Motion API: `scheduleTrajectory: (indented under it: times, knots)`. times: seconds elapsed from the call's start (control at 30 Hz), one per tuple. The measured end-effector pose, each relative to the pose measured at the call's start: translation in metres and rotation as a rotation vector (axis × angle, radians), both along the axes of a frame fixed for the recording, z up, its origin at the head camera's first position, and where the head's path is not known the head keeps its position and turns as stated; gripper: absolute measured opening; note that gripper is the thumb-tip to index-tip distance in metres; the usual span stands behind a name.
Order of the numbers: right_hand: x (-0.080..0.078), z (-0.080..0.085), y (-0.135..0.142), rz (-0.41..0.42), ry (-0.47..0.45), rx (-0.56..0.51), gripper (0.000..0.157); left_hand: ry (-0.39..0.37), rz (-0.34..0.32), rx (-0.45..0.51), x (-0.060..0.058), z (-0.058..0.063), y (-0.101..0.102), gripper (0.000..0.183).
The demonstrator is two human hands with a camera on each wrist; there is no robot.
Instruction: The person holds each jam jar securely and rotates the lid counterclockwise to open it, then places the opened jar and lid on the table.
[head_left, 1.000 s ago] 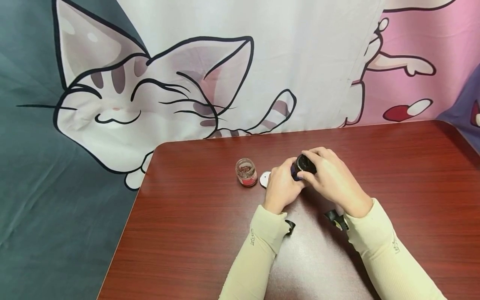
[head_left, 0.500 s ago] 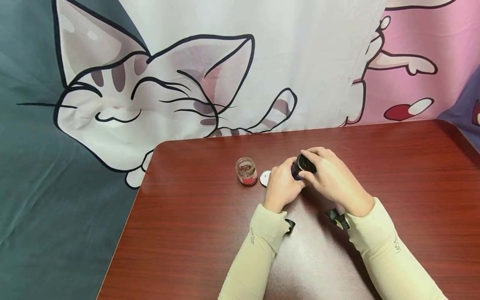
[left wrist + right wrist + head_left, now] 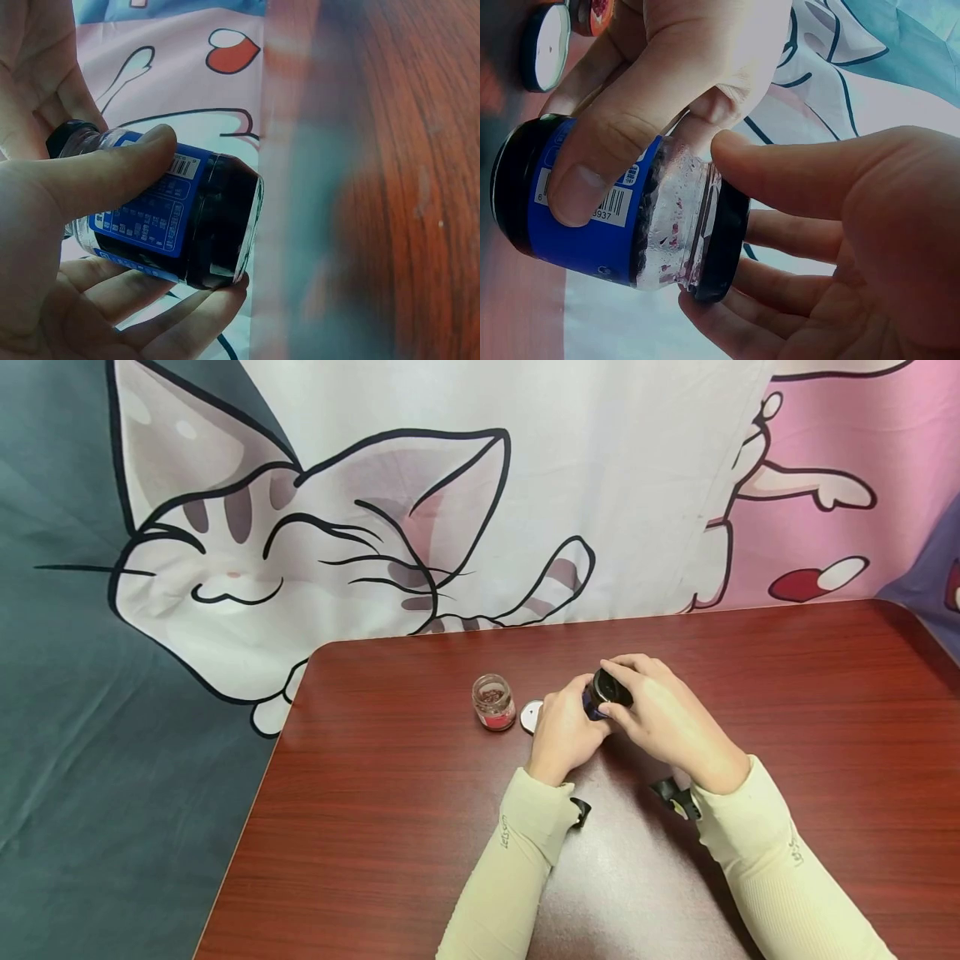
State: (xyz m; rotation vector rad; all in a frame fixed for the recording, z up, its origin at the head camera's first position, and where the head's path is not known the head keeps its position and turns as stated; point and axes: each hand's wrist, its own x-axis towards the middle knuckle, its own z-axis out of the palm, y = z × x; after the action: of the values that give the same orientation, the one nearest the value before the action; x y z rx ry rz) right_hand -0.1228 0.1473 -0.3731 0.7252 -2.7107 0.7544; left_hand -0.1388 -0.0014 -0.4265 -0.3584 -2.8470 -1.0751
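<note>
My left hand grips a glass jar with a blue label and dark contents, thumb across the label by the barcode. In the right wrist view the jar lies tilted on its side in the hand, with reddish bits on the glass near its neck. The fingers and thumb of my right hand hold the black lid, which sits on the jar's mouth. Beyond my left hand, a loose lid with a white inner face lies on the table, partly hidden by that hand.
Left of the loose lid stands an uncovered glass jar with a red label and some brownish-red contents low inside. Both stand on a reddish-brown wooden table. Behind its far edge hangs a cloth printed with cartoon cats.
</note>
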Motion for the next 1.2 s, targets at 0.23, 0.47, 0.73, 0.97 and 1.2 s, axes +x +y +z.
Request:
scheduleTrajectory:
  times: [0.23,0.47,0.73,0.97,1.2]
  knots:
    - [-0.0008,-0.0005,0.0003,-0.006,-0.004,-0.018,0.052,0.02,-0.008,-0.005,-0.0003,-0.0001,-0.0002,0.049]
    - [-0.0014,-0.0002,0.0005,-0.008,-0.004,-0.036,0.049,0.041,-0.025,-0.018,-0.0008,-0.0002,0.0006,0.045]
    - [-0.0014,-0.0002,0.0011,-0.008,-0.01,-0.045,0.048,0.038,-0.023,-0.022,-0.0008,-0.0001,0.0007,0.045]
    - [-0.001,-0.0012,0.001,-0.011,-0.006,-0.056,0.047,0.041,-0.025,-0.017,-0.0007,-0.0009,0.0006,0.043]
    - [0.0006,-0.0021,0.0003,-0.015,-0.008,-0.068,0.048,0.042,-0.025,-0.016,0.0007,-0.0008,0.0003,0.044]
